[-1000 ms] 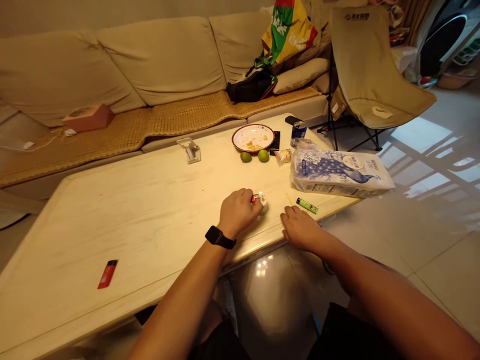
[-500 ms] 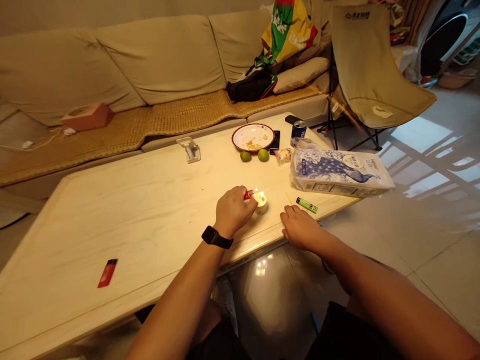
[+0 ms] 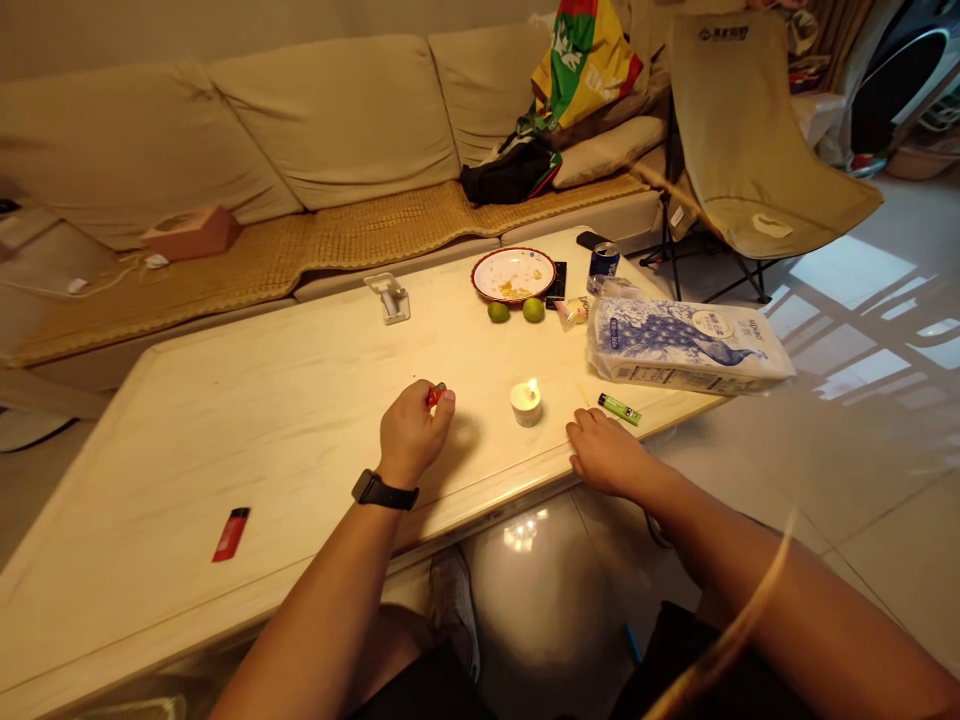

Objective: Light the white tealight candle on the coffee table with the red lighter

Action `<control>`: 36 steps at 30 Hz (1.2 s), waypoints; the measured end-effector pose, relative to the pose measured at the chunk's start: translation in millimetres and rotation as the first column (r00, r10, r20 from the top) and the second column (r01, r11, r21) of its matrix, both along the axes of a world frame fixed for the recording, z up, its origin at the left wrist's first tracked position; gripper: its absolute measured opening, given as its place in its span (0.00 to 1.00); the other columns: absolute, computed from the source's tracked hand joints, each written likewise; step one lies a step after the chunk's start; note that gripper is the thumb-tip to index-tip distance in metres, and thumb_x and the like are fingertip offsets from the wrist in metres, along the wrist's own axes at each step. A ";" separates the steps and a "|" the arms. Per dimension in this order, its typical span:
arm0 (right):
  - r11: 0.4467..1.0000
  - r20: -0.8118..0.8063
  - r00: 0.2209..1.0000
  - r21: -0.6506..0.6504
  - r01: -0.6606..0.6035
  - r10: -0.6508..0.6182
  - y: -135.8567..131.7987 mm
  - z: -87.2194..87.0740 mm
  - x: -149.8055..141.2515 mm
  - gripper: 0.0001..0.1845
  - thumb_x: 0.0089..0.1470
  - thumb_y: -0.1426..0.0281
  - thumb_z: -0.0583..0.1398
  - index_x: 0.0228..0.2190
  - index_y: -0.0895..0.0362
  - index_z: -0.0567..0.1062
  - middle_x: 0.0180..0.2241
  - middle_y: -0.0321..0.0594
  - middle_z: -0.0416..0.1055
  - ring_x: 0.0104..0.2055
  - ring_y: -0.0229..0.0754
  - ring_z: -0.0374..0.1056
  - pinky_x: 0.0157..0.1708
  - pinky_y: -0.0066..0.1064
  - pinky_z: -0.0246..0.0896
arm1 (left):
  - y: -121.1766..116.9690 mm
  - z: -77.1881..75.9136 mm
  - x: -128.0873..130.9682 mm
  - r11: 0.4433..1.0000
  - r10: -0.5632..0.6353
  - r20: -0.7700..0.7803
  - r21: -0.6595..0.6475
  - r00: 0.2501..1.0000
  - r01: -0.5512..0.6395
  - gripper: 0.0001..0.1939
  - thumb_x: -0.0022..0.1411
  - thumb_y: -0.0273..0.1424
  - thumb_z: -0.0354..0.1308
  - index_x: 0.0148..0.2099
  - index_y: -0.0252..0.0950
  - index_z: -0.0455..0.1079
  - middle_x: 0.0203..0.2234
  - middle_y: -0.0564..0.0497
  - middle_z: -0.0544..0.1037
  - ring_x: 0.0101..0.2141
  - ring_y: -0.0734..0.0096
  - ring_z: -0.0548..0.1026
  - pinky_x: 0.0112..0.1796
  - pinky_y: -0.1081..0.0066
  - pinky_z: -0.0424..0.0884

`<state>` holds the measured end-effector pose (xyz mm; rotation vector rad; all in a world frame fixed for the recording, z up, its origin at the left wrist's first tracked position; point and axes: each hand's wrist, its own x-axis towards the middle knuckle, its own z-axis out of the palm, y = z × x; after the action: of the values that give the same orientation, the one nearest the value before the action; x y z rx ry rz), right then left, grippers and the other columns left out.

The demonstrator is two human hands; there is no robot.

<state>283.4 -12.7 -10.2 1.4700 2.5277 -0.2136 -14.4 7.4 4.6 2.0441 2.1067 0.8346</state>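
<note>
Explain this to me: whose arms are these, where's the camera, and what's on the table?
No machine here: a person works bare-handed, filmed by a camera worn on their head. The left hand holds a red lighter; the right hand is at the near edge of the table, close to a green lighter. A small lit candle stands between the hands. Farther back are a plate with food scraps, two green fruits, a can and a peacock-printed pack. Another red lighter lies at the left.
</note>
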 end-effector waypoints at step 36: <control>1.000 -0.035 0.999 0.013 -0.006 0.007 -0.5 -1.9 1.6 0.19 0.60 0.67 0.59 0.50 0.63 0.73 0.52 0.58 0.68 0.56 0.56 0.61 0.56 0.42 0.56 | 8.8 1.9 37.2 0.997 -0.082 -0.106 -0.018 0.991 0.081 0.16 0.69 0.44 0.47 0.32 0.41 0.61 0.28 0.50 0.74 0.31 0.64 0.70 0.32 0.66 0.58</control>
<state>285.0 -13.2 -12.1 1.4757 2.5660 -0.2240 22.7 16.2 6.5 2.1981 2.0582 0.7123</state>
